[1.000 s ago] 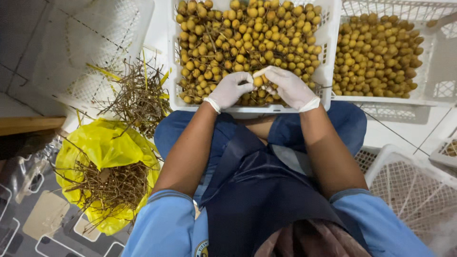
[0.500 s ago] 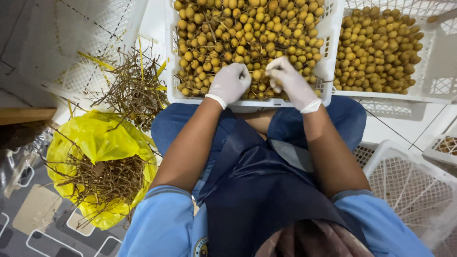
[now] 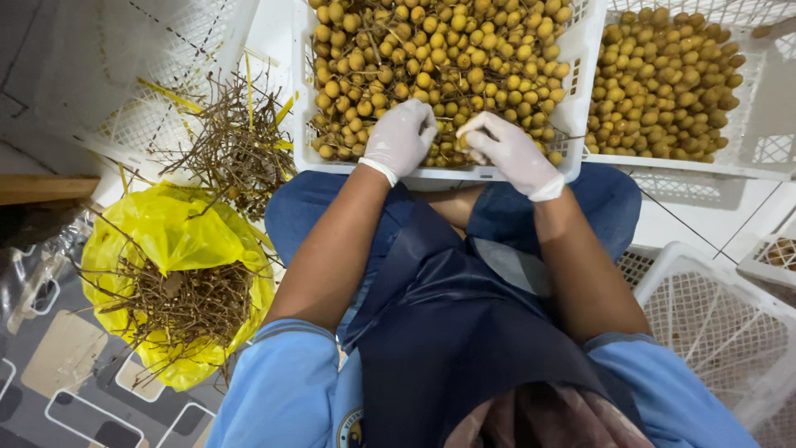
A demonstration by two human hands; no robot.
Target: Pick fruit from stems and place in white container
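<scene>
A white plastic crate (image 3: 303, 99) rests on my lap, heaped with small yellow-brown round fruits on thin twigs (image 3: 431, 58). Both hands wear white gloves and sit at the crate's near edge. My left hand (image 3: 400, 137) lies curled over the fruits, fingers bent down into the pile. My right hand (image 3: 506, 149) is close beside it, fingers pinched around a small fruit and its stem. The hands are a few centimetres apart. What lies under the left palm is hidden.
A second white crate (image 3: 767, 158) to the right holds loose stemless fruits (image 3: 667, 83). Bare twigs (image 3: 236, 149) lie piled at left, above a yellow bag (image 3: 170, 236) full of twigs. Empty white crates (image 3: 721, 315) stand at lower right and upper left.
Both hands have slid slightly down and toward the crate's near edge; the right hand, raised half a second ago, has come back down to the fruits beside the left.
</scene>
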